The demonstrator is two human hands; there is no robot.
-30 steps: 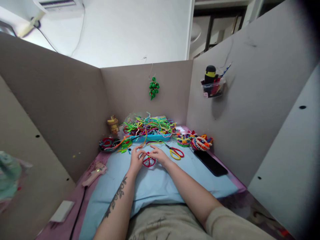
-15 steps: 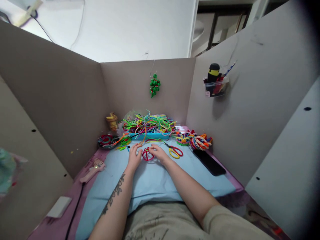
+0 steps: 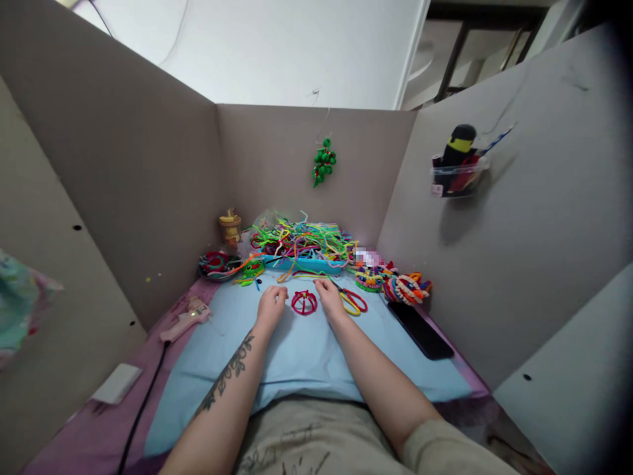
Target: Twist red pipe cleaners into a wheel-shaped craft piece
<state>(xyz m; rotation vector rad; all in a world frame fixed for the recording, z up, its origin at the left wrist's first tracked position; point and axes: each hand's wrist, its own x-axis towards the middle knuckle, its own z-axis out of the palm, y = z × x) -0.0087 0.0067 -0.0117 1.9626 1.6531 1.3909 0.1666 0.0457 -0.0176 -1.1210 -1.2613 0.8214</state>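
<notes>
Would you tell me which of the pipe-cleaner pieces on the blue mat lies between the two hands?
The red pipe-cleaner ring, lying alone on the light blue mat between the left hand and right hand; the other pieces sit farther back.

A red pipe-cleaner ring [image 3: 303, 302] lies on the pale blue cloth mat [image 3: 306, 356]; at three o'clock, yellow-and-red handled scissors [image 3: 354, 301], then a black phone [image 3: 420, 320]

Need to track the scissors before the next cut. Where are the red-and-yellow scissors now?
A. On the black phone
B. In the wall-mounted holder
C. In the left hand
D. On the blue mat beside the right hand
D: the scissors lie flat on the blue mat, right beside the right hand.
</notes>
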